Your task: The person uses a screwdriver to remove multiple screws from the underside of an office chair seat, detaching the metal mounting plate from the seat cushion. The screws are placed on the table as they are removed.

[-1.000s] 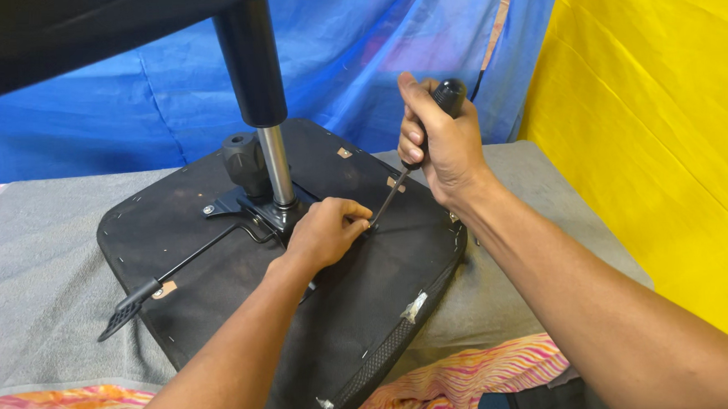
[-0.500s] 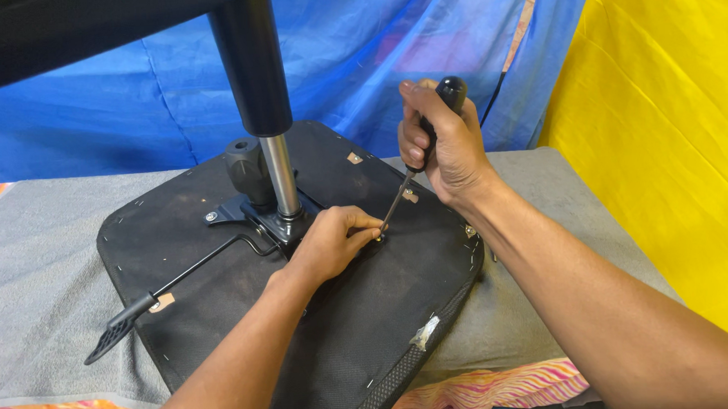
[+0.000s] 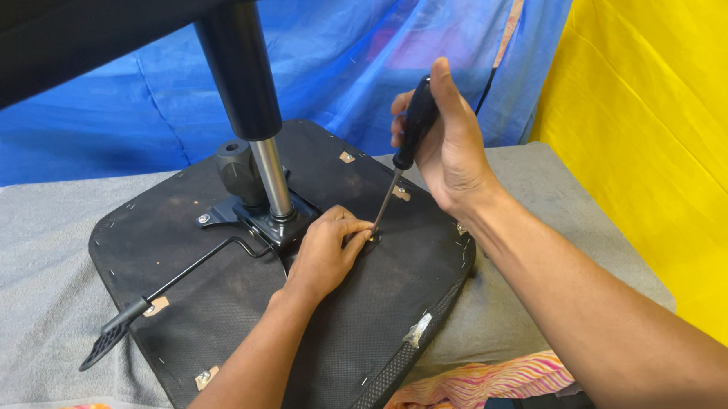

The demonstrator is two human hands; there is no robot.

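Regripping, right hand (image 3: 451,147) has tilted screwdriver (image 3: 401,158) upright.

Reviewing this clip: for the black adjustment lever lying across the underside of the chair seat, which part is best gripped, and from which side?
Grip the lever at its flat, ribbed paddle end, probably coming from the lower left. That end juts past the seat base edge over the grey cloth, so fingers can wrap it. The thin rod lies close to the seat, and the left hand sits near its other end.

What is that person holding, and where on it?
The right hand grips a screwdriver by its black handle. The left hand pinches around its tip on the chair seat underside.
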